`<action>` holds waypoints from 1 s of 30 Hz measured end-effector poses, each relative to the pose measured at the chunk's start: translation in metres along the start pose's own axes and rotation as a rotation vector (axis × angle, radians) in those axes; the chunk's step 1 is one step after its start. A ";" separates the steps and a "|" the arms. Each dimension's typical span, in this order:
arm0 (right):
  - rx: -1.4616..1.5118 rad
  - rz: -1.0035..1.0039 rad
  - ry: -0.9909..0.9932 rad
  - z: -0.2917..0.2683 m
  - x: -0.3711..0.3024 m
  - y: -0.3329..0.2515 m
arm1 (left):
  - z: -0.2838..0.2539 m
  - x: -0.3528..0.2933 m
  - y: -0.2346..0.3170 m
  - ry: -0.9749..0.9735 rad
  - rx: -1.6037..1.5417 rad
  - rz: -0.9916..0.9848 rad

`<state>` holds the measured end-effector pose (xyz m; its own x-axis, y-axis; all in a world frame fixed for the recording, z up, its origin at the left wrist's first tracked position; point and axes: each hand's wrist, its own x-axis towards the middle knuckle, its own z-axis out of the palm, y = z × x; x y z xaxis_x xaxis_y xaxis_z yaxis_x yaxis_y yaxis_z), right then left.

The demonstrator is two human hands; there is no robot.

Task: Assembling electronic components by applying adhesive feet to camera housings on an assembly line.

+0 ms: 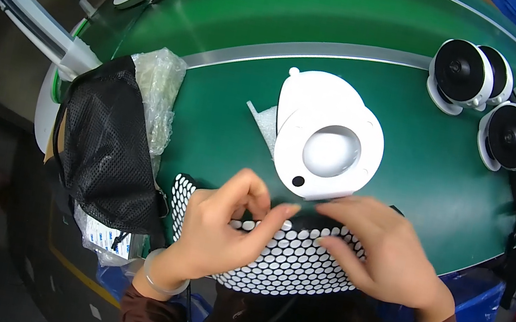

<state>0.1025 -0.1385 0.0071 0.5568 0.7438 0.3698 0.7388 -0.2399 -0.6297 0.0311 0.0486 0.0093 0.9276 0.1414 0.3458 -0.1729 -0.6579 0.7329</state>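
Across the middle spreads a green worktop (231,115), with a black mesh bag (101,147) at its left. At its near edge is a black pouch covered in white dots (302,265); the left hand (225,228) and right hand (387,253), apart from each other, are at its upper rim, but whether they grip it I cannot tell. Just beyond sits a white rounded device (364,128). Black-faced white devices (511,136) cluster at far right. At lower left, a white label (103,235) bears blue print too small to read.
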 end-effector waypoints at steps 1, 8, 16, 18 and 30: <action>0.071 0.019 -0.039 0.004 -0.001 0.003 | -0.003 0.000 0.002 -0.049 -0.008 0.003; 0.179 0.127 -0.072 -0.006 -0.009 0.000 | -0.002 -0.002 0.005 -0.302 -0.178 0.038; -0.008 -0.055 0.223 0.001 -0.014 -0.011 | 0.005 -0.004 0.008 -0.287 -0.221 -0.001; -0.041 -0.092 0.250 0.002 -0.012 -0.011 | 0.006 -0.005 0.008 -0.283 -0.217 0.014; -0.166 -0.170 0.280 0.008 -0.011 -0.012 | 0.008 -0.003 0.008 -0.245 -0.215 0.098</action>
<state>0.0844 -0.1384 0.0055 0.4861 0.5878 0.6467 0.8685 -0.2426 -0.4323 0.0299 0.0376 0.0096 0.9506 -0.1138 0.2887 -0.3068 -0.4845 0.8192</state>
